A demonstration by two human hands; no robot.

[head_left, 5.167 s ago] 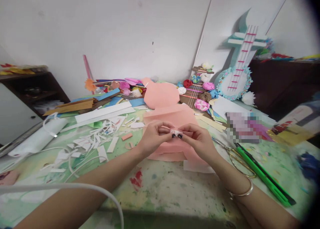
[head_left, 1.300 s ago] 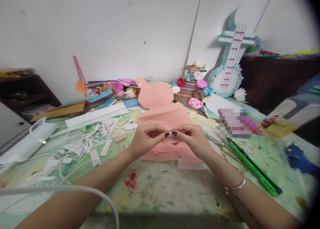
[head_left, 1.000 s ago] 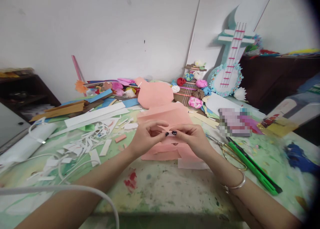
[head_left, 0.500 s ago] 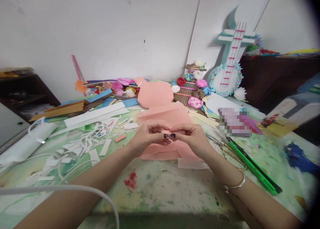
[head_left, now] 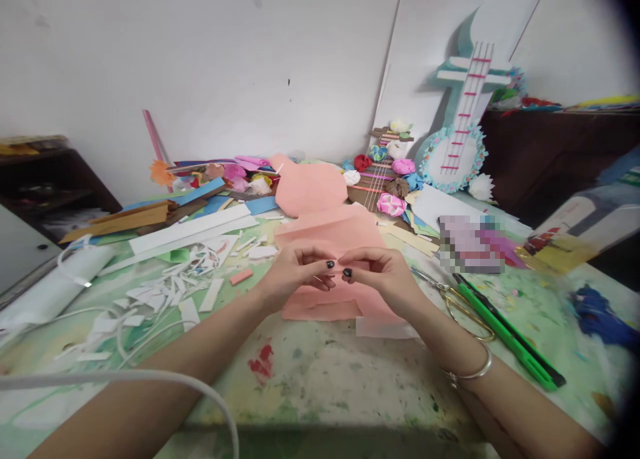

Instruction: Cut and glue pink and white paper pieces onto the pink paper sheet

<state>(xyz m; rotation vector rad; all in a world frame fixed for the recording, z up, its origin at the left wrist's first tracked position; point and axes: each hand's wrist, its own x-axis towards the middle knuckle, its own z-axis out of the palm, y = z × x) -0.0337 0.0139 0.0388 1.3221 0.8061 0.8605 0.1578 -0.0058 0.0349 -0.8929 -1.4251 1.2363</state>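
Note:
My left hand point(head_left: 295, 275) and my right hand point(head_left: 381, 274) meet at the table's middle, thumbs and forefingers pinched together on a small pink paper piece point(head_left: 338, 267) that is mostly hidden between the fingertips. Both hands hover just above a stack of pink paper sheets point(head_left: 330, 235) lying flat on the paint-stained table point(head_left: 320, 372). A metal bangle point(head_left: 473, 372) circles my right wrist.
Scissors point(head_left: 453, 299) and a green utility knife point(head_left: 505, 335) lie right of my hands. White paper scraps point(head_left: 165, 289) and a white cable point(head_left: 125, 379) lie to the left. Paper flowers point(head_left: 390, 205), coloured strips point(head_left: 165, 212) and a paper guitar point(head_left: 463, 132) stand at the back.
My fingertips have worked the small pink piece, drawing closer together and rising slightly over the pink sheets. The view has shifted a little since the oldest frame.

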